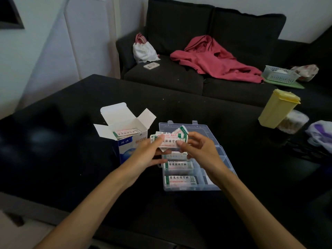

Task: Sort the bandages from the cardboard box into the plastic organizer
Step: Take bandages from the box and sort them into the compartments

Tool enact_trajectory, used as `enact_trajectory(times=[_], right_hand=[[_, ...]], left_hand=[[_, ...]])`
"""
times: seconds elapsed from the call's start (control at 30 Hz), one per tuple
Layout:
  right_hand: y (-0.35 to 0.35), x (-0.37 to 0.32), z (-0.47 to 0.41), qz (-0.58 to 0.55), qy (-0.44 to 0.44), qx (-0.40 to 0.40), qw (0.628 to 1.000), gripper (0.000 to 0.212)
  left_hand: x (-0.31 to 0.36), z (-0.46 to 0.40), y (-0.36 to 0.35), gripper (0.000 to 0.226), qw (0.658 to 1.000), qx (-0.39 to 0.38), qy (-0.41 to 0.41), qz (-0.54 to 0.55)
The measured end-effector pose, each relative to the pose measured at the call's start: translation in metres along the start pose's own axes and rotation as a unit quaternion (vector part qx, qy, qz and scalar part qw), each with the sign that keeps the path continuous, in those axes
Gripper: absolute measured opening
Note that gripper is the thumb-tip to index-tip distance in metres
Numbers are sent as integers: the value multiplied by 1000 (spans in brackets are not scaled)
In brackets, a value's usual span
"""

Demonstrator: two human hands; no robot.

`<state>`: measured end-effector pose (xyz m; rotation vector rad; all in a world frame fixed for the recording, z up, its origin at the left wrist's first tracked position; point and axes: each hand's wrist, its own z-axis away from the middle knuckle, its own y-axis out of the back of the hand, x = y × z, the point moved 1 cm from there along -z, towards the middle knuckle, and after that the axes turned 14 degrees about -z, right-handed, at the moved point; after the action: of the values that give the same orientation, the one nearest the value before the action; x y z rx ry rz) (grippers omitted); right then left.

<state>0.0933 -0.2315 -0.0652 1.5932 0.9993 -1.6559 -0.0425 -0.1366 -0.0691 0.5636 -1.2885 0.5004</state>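
Your fingers (162, 137) are pinched on a small bunch of bandages (169, 140), the left hand (148, 151) gripping its left end and the right hand (195, 147) its right end, so both hands grasp the same bunch and hold it in the air just above the far part of the plastic organizer (206, 131). The strips in the bunch are fanned and a little crooked, one corner sticking up toward the back, so they look to be getting squared up before they go down. Below your hands, the organizer lies open on the counter (71, 159), and its left column already holds bandages: a stack in the nearest compartment (179, 180), another in the one behind it (178, 166), and a third partly hidden under your hands. The compartments on the right side appear mostly bare, though your right forearm covers part of them. To the left, touching your left hand or just beside it, the cardboard box (125, 141) stands with its flaps open and more bandages showing inside. By this reading you are partway through: several compartments filled, one bunch in hand, and a fair supply left in the box.
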Motion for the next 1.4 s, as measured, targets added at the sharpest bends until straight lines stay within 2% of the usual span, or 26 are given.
enact_trajectory(times=[0.07,0.13,0.27,0.37,0.43,0.53,0.63,0.7,0.8,1.03,1.23,1.4], right_hand=[[1,-3,-4,34,-6,-9,999,6],[5,-9,-10,75,8,-20,997,11],[13,-19,-27,105,49,-62,991,43],[16,-20,-36,175,70,-95,978,33],[21,-18,-40,174,58,-91,979,30],[32,-16,-45,179,31,-86,980,31],[36,-11,-47,191,9,-87,978,30],[36,-8,-48,199,2,-91,976,27],[36,-1,-50,228,-6,-103,968,24],[36,5,-51,318,-25,-143,937,25],[30,15,-51,341,-21,-110,933,14],[28,23,-54,464,22,-87,882,9]], left_hand=[[4,-4,-1,20,998,17,-21,-53],[9,-9,0,21,991,33,-61,-117],[16,-30,4,17,963,37,-118,-238],[10,-46,5,14,956,36,-131,-261],[6,-51,7,14,957,50,-126,-256],[3,-56,8,29,968,46,-125,-213],[1,-58,10,37,960,21,-142,-241],[0,-58,11,41,941,10,-151,-301],[-5,-56,12,36,899,37,-168,-403],[-18,-60,16,24,850,5,-155,-504],[-19,-56,16,23,821,13,-145,-552],[-15,-51,12,26,783,17,-155,-602]])
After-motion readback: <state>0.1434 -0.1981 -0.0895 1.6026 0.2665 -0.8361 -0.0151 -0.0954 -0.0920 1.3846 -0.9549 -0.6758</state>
